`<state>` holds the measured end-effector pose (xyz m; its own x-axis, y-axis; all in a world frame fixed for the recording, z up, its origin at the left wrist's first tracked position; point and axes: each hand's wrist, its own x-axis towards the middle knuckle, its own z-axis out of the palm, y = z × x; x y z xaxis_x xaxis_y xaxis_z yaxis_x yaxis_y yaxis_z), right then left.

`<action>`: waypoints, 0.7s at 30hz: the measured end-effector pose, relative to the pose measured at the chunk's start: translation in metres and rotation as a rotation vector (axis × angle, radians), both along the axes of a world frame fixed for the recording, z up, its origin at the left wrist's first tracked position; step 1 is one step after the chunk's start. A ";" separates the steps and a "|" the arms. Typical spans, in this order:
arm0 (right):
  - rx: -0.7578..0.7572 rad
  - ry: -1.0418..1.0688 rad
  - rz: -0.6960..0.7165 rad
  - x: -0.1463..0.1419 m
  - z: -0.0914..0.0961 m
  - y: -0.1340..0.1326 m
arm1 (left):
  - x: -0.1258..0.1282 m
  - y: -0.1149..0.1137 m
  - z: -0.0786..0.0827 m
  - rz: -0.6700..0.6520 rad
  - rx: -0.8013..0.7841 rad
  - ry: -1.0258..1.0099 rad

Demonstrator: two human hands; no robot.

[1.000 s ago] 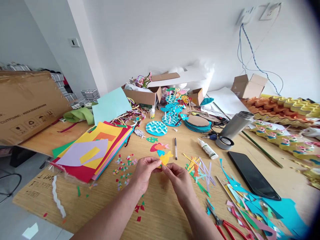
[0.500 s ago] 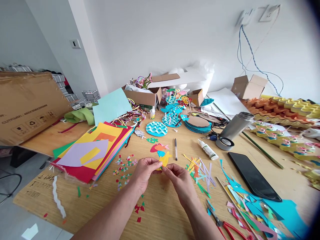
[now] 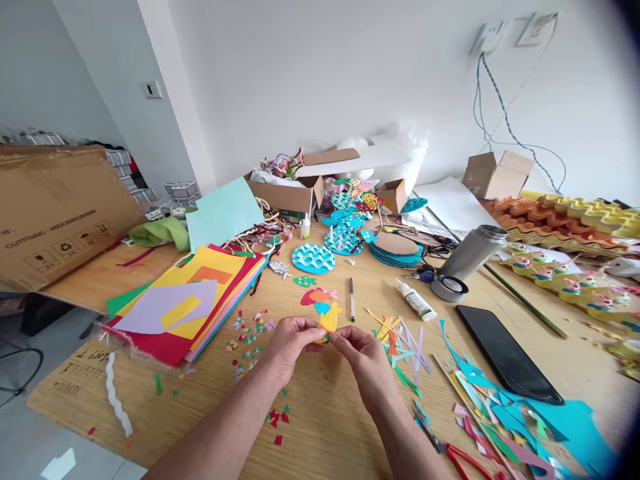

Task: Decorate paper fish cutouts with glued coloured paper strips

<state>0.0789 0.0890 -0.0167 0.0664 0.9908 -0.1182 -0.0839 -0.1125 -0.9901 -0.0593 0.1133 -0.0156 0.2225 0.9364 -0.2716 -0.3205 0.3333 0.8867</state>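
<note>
My left hand (image 3: pixel 289 343) and my right hand (image 3: pixel 364 357) meet over the middle of the wooden table (image 3: pixel 320 413). Both pinch a small yellow paper fish (image 3: pixel 331 319) between fingertips; its tail sticks up beyond the fingers. Just behind it lie a red and orange paper fish (image 3: pixel 316 295) and a small green fish (image 3: pixel 304 281). A black pen (image 3: pixel 351 298) lies to the right of these.
A stack of coloured paper (image 3: pixel 185 300) lies at the left, confetti bits (image 3: pixel 249 333) beside it. Paper strips (image 3: pixel 400 337), a glue bottle (image 3: pixel 416 299), a black phone (image 3: pixel 507 352), a steel flask (image 3: pixel 467 257), red scissors (image 3: pixel 450 453) and blue scraps (image 3: pixel 550 413) lie to the right. Blue wave discs (image 3: pixel 313 257) and boxes stand behind.
My hands have stayed in the same place on the yellow fish; the fingers have shifted only slightly closer together. The view has tilted a little.
</note>
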 end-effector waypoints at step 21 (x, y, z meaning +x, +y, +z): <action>0.060 -0.125 0.030 0.012 0.011 0.003 | -0.007 0.004 0.005 -0.046 0.005 0.054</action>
